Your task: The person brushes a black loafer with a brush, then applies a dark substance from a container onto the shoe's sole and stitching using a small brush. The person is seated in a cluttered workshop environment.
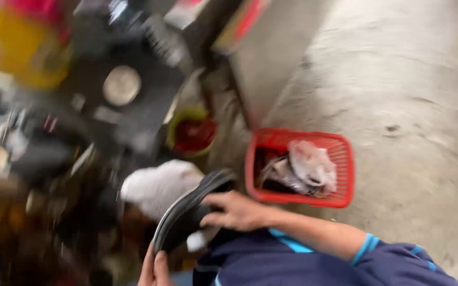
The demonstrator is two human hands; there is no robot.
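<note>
Gripping black curved piece, both hands

Holding black curved rubber-like piece [189, 212] above lap, long axis running lower-left to upper-right. Right hand [237, 211] closed over upper middle; left hand [153, 270] pinching lower end, mostly cut off by frame edge. White cloth [157, 185] just behind. Red basket [299, 167] on concrete floor [398, 95], to the right, nearer right hand. Heavy blur.

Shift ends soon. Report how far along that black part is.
Done: nothing shows as finished; the view is blurred. In hand: both hands, right and left, hold the curved black part beside a white cloth. Left: red basket holds wrapped pieces.
</note>
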